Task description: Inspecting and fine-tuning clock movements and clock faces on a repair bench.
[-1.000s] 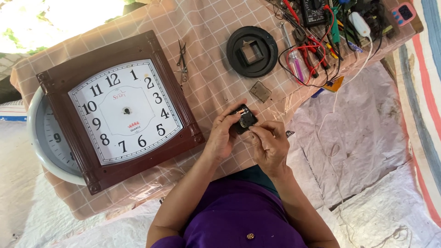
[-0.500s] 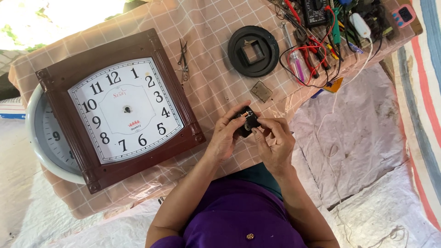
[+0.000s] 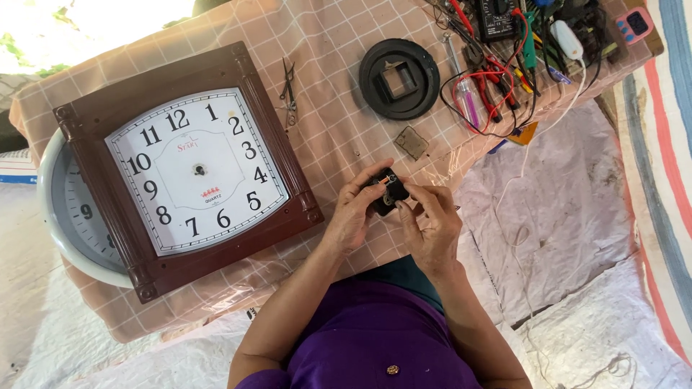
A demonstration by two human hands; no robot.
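My left hand (image 3: 352,216) and my right hand (image 3: 432,225) together hold a small black clock movement (image 3: 389,194) just above the checked tablecloth (image 3: 339,137), near the table's front edge. The left fingers wrap its left side. The right thumb and forefinger pinch its right edge. Left of the hands lies a square brown-framed wall clock (image 3: 184,169) with a white dial and no hands on it. A round white clock (image 3: 61,216) sticks out from under its left side.
A black round ring with a square opening (image 3: 398,78) lies beyond the hands, with a small tan plate (image 3: 411,142) nearer. Thin tweezers (image 3: 289,90) lie by the square clock. Screwdrivers, red wires and a meter (image 3: 504,65) are heaped at the far right.
The hands and the black movement have drifted slightly toward me. My right fingers have shifted their pinch on its edge. Everything on the table stays put.
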